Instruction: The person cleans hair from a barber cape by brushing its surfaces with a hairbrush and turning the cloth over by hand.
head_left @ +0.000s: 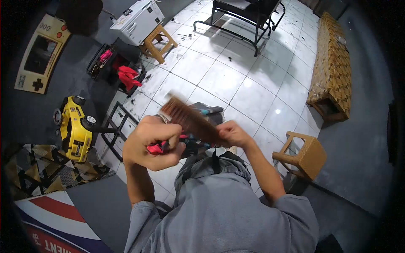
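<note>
A brown brush (pixel 192 119) with a rows-of-bristles look slants in front of my body, smeared by motion. My right hand (pixel 233 134) is closed around its lower right end. Close to the brush's other end, my left hand (pixel 152 141) is curled into a fist. From between its fingers pokes a bright red piece (pixel 156 149) of something whose full shape is hidden. Behind the brush show dark and teal parts that I cannot make out.
Right of me stands a woven stool (pixel 310 156), beyond it a long woven bench (pixel 333 67). A black metal-framed chair (pixel 244 17) is ahead. Left are a yellow toy car (pixel 76 128) and a white cabinet (pixel 137 23) on a stool. Dark tufts dot the tiled floor (pixel 219 80).
</note>
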Motion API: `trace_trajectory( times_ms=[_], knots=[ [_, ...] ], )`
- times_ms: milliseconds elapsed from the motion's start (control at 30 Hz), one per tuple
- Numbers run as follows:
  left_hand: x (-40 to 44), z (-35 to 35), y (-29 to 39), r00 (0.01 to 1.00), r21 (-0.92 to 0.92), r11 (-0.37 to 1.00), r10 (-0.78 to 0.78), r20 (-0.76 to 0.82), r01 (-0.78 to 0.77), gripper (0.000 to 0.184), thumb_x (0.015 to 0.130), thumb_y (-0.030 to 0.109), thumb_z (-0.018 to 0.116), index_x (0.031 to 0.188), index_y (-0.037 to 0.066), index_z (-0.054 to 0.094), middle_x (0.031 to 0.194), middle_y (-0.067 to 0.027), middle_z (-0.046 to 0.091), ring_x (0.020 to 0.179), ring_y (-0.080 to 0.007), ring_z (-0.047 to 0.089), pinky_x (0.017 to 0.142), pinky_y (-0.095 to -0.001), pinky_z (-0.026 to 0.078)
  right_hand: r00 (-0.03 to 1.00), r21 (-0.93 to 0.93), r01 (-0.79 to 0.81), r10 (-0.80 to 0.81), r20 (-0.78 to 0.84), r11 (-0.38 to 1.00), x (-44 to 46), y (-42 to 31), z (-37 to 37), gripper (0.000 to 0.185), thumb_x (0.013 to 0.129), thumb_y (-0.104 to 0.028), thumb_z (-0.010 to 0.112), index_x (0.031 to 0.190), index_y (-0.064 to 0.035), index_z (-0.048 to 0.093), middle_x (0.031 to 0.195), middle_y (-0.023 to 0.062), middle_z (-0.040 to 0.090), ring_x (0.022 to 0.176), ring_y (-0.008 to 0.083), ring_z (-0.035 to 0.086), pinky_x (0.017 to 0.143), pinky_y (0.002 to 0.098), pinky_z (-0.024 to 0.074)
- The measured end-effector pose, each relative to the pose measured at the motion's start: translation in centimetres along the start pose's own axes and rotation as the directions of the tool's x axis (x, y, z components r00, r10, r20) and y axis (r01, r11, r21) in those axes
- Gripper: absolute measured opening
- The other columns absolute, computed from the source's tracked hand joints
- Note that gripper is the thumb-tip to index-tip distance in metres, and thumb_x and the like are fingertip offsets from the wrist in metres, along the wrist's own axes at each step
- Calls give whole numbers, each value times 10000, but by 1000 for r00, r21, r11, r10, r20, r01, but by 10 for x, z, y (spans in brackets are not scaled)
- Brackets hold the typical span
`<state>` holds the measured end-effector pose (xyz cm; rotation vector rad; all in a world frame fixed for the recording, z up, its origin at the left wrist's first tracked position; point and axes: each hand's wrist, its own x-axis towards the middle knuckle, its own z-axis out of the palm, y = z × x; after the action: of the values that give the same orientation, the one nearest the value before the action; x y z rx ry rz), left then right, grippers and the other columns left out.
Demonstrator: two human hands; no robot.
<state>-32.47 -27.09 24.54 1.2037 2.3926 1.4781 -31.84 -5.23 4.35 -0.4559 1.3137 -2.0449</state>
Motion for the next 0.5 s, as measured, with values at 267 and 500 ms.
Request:
trace_trajectory(
  times_ms=[267, 500],
  knots=[
    [-19, -2, 5, 562, 1, 985, 101, -821, -175, 319, 530, 40, 582, 488, 127, 278, 454, 35, 286, 410, -115, 330, 444, -254, 293, 732, -694, -681, 243, -636, 234, -45, 218, -91, 625, 777, -598, 477, 692, 2, 633, 662, 190, 607, 644, 298, 615, 564, 394, 469],
    [-30, -7, -6, 783, 53, 997, 77, -617, -57, 360, 559, 67, 603, 488, 112, 253, 443, 22, 261, 375, -120, 251, 404, -252, 230, 615, -501, -628, -15, -788, 595, -52, 233, -118, 592, 852, -521, 420, 680, 17, 598, 572, 146, 578, 487, 272, 557, 499, 389, 442]
  ],
)
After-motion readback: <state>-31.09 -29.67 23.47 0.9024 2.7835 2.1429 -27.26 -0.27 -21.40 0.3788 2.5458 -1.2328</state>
